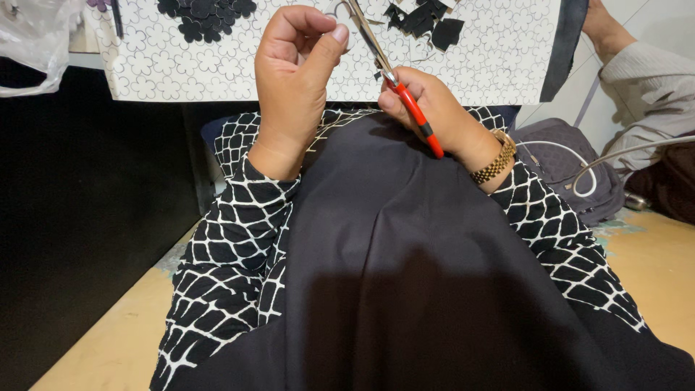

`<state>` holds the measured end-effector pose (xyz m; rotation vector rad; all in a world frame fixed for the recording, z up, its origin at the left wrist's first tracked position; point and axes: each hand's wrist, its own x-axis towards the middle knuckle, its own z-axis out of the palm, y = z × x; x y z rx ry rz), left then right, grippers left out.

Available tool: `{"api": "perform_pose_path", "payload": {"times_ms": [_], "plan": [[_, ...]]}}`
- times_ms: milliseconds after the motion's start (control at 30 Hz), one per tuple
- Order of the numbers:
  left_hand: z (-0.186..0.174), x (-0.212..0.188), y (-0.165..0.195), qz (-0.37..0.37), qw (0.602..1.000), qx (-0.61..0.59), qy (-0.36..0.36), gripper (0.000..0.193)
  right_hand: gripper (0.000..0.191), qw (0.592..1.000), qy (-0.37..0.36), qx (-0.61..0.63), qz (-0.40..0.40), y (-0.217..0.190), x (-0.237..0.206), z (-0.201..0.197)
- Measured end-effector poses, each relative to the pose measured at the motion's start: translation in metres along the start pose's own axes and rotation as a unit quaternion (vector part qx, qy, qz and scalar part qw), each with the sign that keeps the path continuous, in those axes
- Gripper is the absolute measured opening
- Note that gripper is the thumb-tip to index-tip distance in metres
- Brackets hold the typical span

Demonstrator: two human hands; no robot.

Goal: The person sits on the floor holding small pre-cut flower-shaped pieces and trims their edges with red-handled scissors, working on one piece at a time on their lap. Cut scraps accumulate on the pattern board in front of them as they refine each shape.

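Black fabric [405, 275] covered the person's lap and filled the lower part of the view, with black-and-white lattice-patterned sleeves [232, 239] on both sides of it. Above the lap, the right hand [434, 116] was closed around the red handles of a pair of scissors [405, 98], whose metal blades pointed up and away over a white sheet printed with flower outlines [499, 51]. A gold-coloured watch [496, 161] sat on the right wrist. The left hand [293, 69] was raised just left of the blades, thumb and fingers pinched together; the small piece they pinched could not be made out clearly. The blades' tips crossed the sheet near the left thumb, and whether they were apart or together could not be told.

On the sheet, which lay on a surface above the hands, a heap of black cut-out flower shapes [206, 16] rested at the upper left, and loose black scraps [431, 22] lay at the upper right, close to the scissor blades. A grey bag with a white cord [565, 163] lay on the floor to the right, and another person's sleeve [644, 80] showed beyond it. A clear plastic bag [32, 40] hung at the far left.
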<state>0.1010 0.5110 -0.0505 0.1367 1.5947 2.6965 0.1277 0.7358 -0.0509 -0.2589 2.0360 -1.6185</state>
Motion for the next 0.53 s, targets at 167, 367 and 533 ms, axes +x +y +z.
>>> {"api": "perform_pose_path", "payload": {"times_ms": [167, 367, 533], "plan": [[0.003, 0.002, 0.002, -0.001, 1.000, -0.021, -0.002, 0.013, 0.033, 1.000, 0.001, 0.008, -0.001, 0.001, 0.000, 0.000], [0.000, 0.002, -0.004, 0.000, 1.000, -0.020, -0.003, 0.013, 0.033, 1.000, 0.005, -0.003, -0.004, 0.001, 0.000, -0.001], [-0.015, 0.002, -0.050, 0.000, 1.000, -0.022, -0.001, 0.013, 0.035, 1.000, 0.006, -0.009, -0.002, 0.002, 0.000, -0.001]]}}
